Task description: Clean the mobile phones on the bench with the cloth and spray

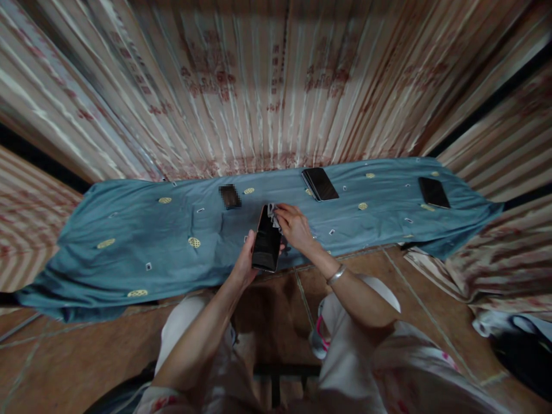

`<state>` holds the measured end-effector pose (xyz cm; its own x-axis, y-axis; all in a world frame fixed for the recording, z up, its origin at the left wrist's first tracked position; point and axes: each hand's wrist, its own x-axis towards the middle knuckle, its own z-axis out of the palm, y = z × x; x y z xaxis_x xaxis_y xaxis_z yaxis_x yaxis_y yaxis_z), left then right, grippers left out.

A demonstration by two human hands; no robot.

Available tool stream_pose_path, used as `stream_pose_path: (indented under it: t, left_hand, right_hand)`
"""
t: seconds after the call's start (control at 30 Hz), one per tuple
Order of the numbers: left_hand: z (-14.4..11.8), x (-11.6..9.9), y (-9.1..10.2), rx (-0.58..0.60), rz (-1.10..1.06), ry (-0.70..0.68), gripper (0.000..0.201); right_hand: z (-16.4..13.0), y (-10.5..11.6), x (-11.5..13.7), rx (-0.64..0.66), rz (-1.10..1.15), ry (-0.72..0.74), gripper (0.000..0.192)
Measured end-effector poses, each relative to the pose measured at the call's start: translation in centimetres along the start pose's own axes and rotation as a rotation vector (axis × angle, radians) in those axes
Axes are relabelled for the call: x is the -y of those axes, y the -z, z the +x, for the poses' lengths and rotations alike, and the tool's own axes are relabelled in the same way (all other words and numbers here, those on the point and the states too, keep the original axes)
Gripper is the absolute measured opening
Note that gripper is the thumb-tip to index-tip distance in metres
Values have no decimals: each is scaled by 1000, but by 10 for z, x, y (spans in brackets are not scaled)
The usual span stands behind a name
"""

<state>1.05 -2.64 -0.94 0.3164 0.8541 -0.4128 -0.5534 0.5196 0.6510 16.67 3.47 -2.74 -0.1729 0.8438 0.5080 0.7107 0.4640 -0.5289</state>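
A smartphone (266, 244) with a dark, glossy screen is tilted up in front of me, above the near edge of the cloth-covered bench. My left hand (247, 257) grips it from the left and underneath, and fingertips show at its right edge. My right hand (294, 225) pinches a small grey cloth (272, 214) against the upper right part of the screen. A silver bracelet (336, 275) sits on my right wrist. The phone's back is hidden.
A teal patterned cloth (172, 241) covers the bench. On it lie a stack of dark flat devices (321, 184), another dark device (433, 192) at the right, and a small blurred-out item (230, 196). Curtains (259, 86) hang behind. A dark bag (521, 351) rests at lower right.
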Motion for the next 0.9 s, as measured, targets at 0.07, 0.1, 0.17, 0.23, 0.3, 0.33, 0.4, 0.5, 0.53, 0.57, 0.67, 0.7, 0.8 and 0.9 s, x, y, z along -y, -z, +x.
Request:
stream_pose_path:
  t: [0.07, 0.1, 0.17, 0.23, 0.3, 0.33, 0.4, 0.5, 0.53, 0.57, 0.67, 0.7, 0.8, 0.9]
  left_hand:
    - [0, 3, -1, 14, -9, 21, 53]
    - [0, 4, -2, 23, -19, 27, 53]
    - [0, 5, -3, 28, -45, 30, 54]
    - [-1, 4, -5, 9, -69, 25, 57]
    - [-1, 2, -6, -27, -83, 17, 59]
    - [-1, 0, -7, -45, -87, 14, 60]
    - [-1, -2, -8, -73, -91, 6, 62]
    - [1, -4, -7, -108, -94, -21, 64]
    - [2, -4, -6, -119, -95, -31, 64]
    - [3, -3, -4, -131, -95, -38, 64]
    - [5, -3, -1, -156, -97, -38, 63]
    - [5, -3, 0, -159, -96, -36, 63]
    - [7, -3, 2, -165, -87, -43, 60]
    - [9, -4, 5, -187, -68, -44, 59]
  right_hand:
    - [0, -1, 1, -4, 16, 14, 30]
    - [0, -1, 2, -6, 22, 20, 30]
    - [0, -3, 4, -9, 27, 29, 32]
    - [-2, -5, 7, -8, 25, 43, 33]
    - [-4, -8, 12, -1, 22, 67, 34]
    - [-6, -9, 14, 6, 21, 81, 35]
    - [-11, -12, 20, 26, 19, 107, 35]
    - [-18, -17, 28, 48, 19, 134, 34]
    - [-21, -18, 31, 55, 23, 141, 33]
    - [-23, -19, 34, 63, 30, 148, 33]
    - [-30, -21, 41, 87, 46, 170, 33]
    - [-31, -21, 43, 96, 48, 177, 33]
    - [-35, -20, 47, 125, 53, 199, 33]
    - [-38, -19, 49, 146, 50, 224, 33]
